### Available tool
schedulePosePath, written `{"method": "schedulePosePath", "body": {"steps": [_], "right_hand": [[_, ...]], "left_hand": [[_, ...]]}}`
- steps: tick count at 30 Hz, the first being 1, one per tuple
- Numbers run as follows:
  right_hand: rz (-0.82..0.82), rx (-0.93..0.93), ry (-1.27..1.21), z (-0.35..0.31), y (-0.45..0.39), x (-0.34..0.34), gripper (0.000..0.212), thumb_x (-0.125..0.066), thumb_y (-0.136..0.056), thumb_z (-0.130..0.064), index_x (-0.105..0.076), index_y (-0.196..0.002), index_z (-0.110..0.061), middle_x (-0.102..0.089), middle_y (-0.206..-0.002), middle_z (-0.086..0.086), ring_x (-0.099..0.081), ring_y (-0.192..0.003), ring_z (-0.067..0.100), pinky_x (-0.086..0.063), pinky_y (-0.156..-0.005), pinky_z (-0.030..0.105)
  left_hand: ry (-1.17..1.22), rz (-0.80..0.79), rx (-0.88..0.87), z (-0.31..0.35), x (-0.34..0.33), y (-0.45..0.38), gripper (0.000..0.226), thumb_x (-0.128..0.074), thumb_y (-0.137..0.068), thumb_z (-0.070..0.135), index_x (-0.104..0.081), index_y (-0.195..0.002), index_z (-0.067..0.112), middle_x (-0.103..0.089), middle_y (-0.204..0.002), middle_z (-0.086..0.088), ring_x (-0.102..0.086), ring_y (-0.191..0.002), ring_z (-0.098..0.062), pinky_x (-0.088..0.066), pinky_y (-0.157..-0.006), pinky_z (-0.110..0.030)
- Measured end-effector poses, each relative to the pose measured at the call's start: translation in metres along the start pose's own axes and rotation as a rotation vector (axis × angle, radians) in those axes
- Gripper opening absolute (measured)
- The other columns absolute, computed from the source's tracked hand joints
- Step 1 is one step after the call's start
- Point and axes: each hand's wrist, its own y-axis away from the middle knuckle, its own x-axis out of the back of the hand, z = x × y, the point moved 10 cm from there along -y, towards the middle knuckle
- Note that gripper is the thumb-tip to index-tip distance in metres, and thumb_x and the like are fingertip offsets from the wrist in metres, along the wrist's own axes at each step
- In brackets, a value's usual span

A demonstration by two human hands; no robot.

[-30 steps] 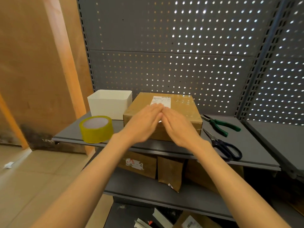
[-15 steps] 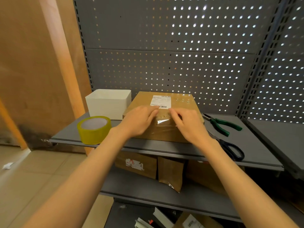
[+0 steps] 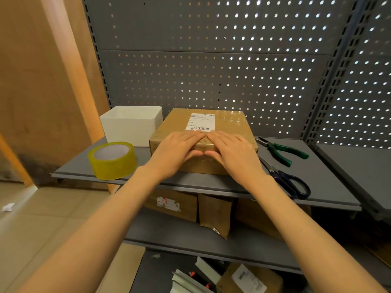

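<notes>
Head view: both hands flat on a cardboard box (image 3: 230, 129) on the grey shelf (image 3: 330, 182).
Head view only: left hand (image 3: 177, 151) and right hand (image 3: 234, 152) lie side by side, fingers straight, pressing the box's near top edge, index fingertips almost meeting, thumbs down the front face, gripping nothing. Box sits mid-shelf, white shipping label (image 3: 200, 122) on top. White bin (image 3: 132, 125) just left of it, yellow tape roll (image 3: 113, 160) near the shelf's front left. Green-handled pliers (image 3: 283, 150) and dark scissors (image 3: 289, 182) lie to the right.
</notes>
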Motion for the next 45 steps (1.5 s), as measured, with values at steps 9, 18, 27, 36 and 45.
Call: {"method": "schedulePosePath", "body": {"steps": [9,18,27,36,45], "right_hand": [[-0.231,-0.08,-0.397,0.009,0.0,-0.003,0.061,-0.05,-0.093,-0.039,-0.025,-0.146,-0.024,-0.028,-0.153,-0.002,-0.026,-0.14,0.016,-0.023,-0.114,0.037],[-0.012,-0.074,-0.16,-0.002,0.002,0.004,0.042,-0.042,-0.096,-0.042,-0.043,-0.137,-0.035,-0.044,-0.143,-0.008,-0.036,-0.136,0.013,-0.025,-0.104,0.031],[0.042,-0.044,-0.151,-0.003,0.006,0.008,0.042,-0.048,-0.094,-0.037,-0.046,-0.136,-0.03,-0.05,-0.139,-0.003,-0.043,-0.131,0.017,-0.031,-0.102,0.035],[-0.16,0.045,-0.111,-0.009,0.008,0.0,0.064,-0.05,-0.095,-0.028,-0.015,-0.148,-0.032,-0.02,-0.156,-0.004,-0.018,-0.143,0.017,-0.016,-0.112,0.032],[-0.178,-0.024,-0.025,-0.009,0.01,-0.001,0.065,-0.047,-0.096,-0.025,-0.009,-0.149,-0.031,-0.013,-0.157,0.0,-0.012,-0.144,0.02,-0.009,-0.115,0.034]], "left_hand": [[0.136,-0.17,0.104,0.002,-0.002,-0.004,0.061,-0.052,-0.092,0.034,-0.029,-0.145,0.014,-0.031,-0.151,-0.006,-0.031,-0.137,-0.021,-0.022,-0.11,-0.027],[-0.088,-0.095,0.093,-0.005,-0.006,-0.003,0.06,-0.038,-0.094,0.046,-0.028,-0.146,0.018,-0.032,-0.151,-0.002,-0.033,-0.137,-0.02,-0.026,-0.11,-0.032],[-0.139,-0.077,0.13,0.002,0.001,-0.003,0.057,-0.038,-0.096,0.043,-0.028,-0.146,0.019,-0.032,-0.151,-0.002,-0.034,-0.136,-0.021,-0.029,-0.109,-0.032],[-0.036,-0.037,0.215,0.001,0.004,0.001,0.058,-0.05,-0.093,0.04,-0.031,-0.144,0.021,-0.035,-0.15,-0.001,-0.034,-0.135,-0.021,-0.027,-0.11,-0.033],[-0.152,0.026,0.292,0.014,0.008,0.009,0.059,-0.054,-0.092,0.029,-0.029,-0.143,0.01,-0.035,-0.148,-0.008,-0.031,-0.136,-0.022,-0.023,-0.111,-0.03]]}}
